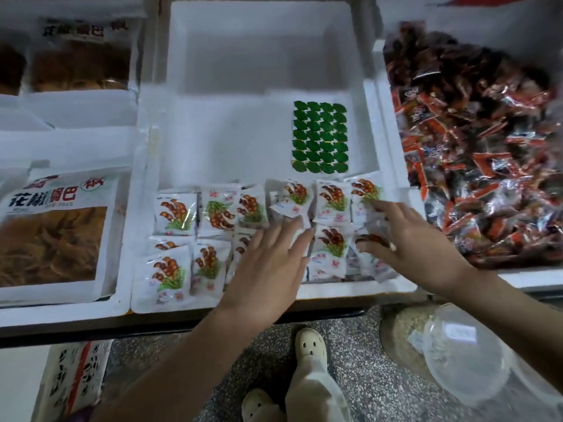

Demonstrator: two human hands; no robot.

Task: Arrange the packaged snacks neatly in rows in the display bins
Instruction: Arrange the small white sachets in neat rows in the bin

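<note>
Several small white snack packets [175,217] printed with mushrooms lie in two rough rows along the near side of a white foam bin [262,71]. My left hand [268,263] lies flat with straight fingers on the packets in the middle of the rows. My right hand [405,239] reaches over the right end of the rows, its fingers curled round a packet [370,239] there. A sheet of green stickers [320,137] lies on the bin floor behind the packets. The far half of the bin holds nothing.
A foam bin [393,141] heaped with red and black snack packets [475,166] stands on the right. Large bags of crispy snacks [58,226] fill the bins on the left. Below the shelf are a speckled floor, my feet [307,348] and a clear plastic bag [463,351].
</note>
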